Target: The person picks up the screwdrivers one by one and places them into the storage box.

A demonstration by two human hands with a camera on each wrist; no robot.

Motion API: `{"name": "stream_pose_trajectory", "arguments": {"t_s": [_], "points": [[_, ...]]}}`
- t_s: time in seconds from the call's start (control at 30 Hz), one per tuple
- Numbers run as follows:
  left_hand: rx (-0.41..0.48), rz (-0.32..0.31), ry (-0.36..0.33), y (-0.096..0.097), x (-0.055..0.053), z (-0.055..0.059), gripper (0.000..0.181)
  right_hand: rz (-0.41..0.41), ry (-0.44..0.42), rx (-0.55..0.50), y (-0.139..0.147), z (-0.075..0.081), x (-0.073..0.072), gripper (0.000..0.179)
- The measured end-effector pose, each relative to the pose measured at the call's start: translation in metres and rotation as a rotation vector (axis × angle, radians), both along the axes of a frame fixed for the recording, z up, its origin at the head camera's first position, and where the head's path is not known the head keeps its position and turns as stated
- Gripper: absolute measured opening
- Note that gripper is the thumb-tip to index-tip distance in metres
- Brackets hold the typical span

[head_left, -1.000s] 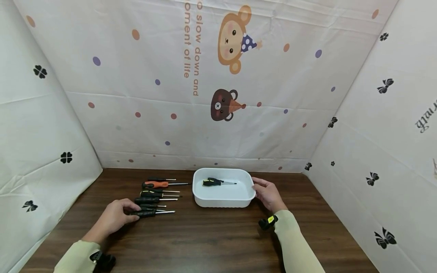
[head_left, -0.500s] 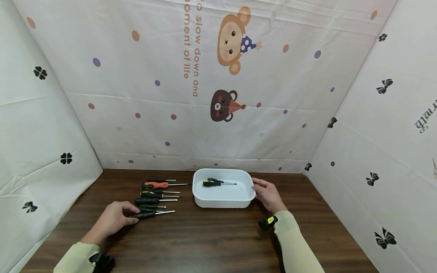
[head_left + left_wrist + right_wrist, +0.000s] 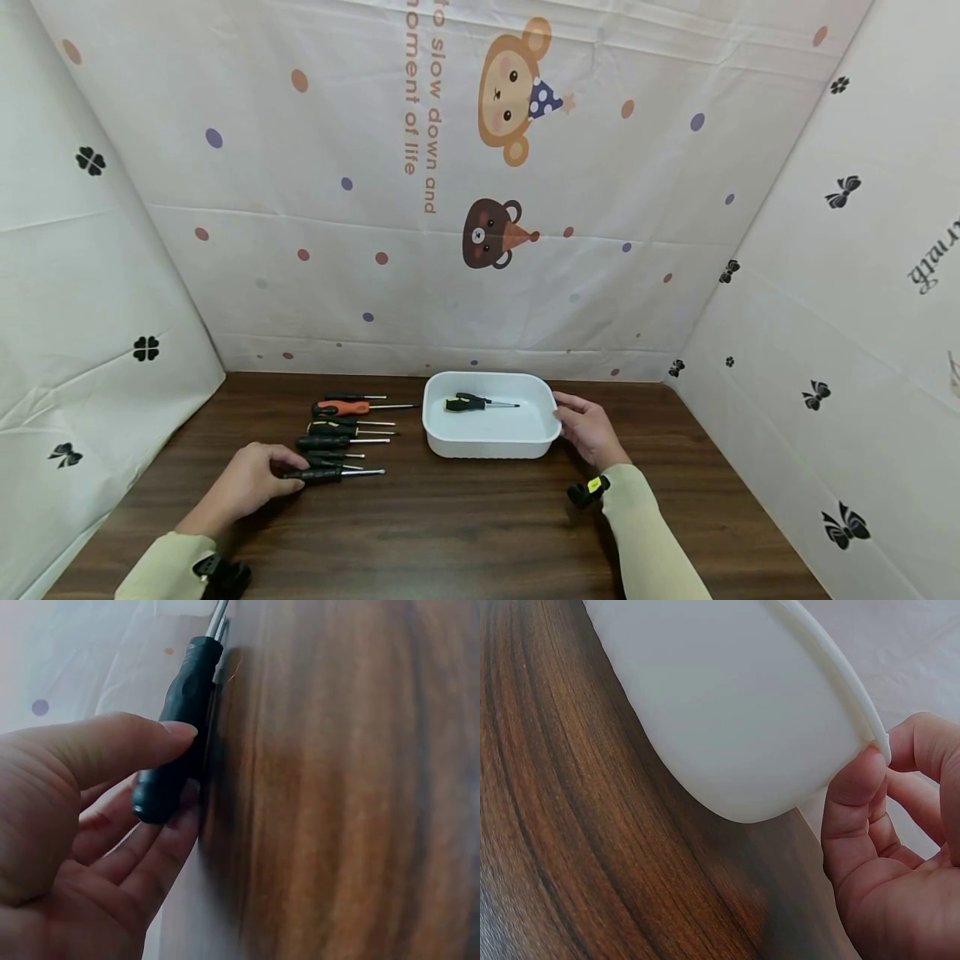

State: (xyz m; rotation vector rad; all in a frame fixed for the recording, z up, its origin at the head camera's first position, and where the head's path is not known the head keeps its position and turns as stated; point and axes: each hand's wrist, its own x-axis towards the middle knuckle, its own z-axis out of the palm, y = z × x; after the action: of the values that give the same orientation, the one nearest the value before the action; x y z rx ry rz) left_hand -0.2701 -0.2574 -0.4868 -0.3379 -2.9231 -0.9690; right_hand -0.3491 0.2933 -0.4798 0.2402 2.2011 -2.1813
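Note:
My left hand (image 3: 251, 482) pinches a black-handled screwdriver (image 3: 324, 475) by its handle, thumb on one side and fingers on the other. In the left wrist view the screwdriver's dark handle (image 3: 187, 694) lies close over the table, its metal shaft pointing away from the palm. It is the nearest of a row of screwdrivers on the table's left side. My right hand (image 3: 592, 432) pinches the rim at the right end of a white plastic box (image 3: 487, 448). The right wrist view shows the thumb and fingers at the box's rim (image 3: 855, 690). Two black-and-yellow screwdrivers (image 3: 467, 403) lie inside the box.
Beyond the held screwdriver lie several others, among them a thick black one (image 3: 322, 442), black-and-yellow ones (image 3: 330, 428), an orange-and-black one (image 3: 341, 407) and a thin dark one (image 3: 343, 395). Printed cloth walls (image 3: 360, 283) enclose the brown wooden table (image 3: 450, 525) at the back and sides.
The pinched screwdriver has shifted slightly toward the near side, its shaft tip coming away from the one behind it. My right hand and the box stay in place.

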Motion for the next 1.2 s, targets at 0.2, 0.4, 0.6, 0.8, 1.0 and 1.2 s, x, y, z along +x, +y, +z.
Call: {"name": "stream_pose_trajectory", "arguments": {"t_s": [0.2,0.4,0.6,0.8,1.0,1.2], "points": [[0.032,-0.011,0.028,-0.002,-0.001,-0.002,0.017,-0.003,-0.001,0.000,0.001,-0.001,-0.001,0.046],[0.090,0.003,-0.014,0.000,-0.002,-0.005,0.017,0.008,-0.001,-0.020,-0.001,0.002,0.000,0.048],[0.120,0.009,-0.039,0.002,-0.002,-0.002,0.020,0.026,-0.003,-0.012,0.000,0.003,0.001,0.050],[0.183,0.027,-0.028,0.008,-0.002,-0.001,0.022,0.018,-0.003,-0.008,0.000,0.002,0.000,0.049],[0.294,0.039,0.013,0.018,-0.004,0.001,0.023,0.007,-0.006,0.013,0.001,0.002,-0.002,0.047],[0.375,0.061,0.066,0.027,-0.006,0.002,0.024,0.003,0.003,0.013,0.001,0.001,-0.003,0.046]]}}
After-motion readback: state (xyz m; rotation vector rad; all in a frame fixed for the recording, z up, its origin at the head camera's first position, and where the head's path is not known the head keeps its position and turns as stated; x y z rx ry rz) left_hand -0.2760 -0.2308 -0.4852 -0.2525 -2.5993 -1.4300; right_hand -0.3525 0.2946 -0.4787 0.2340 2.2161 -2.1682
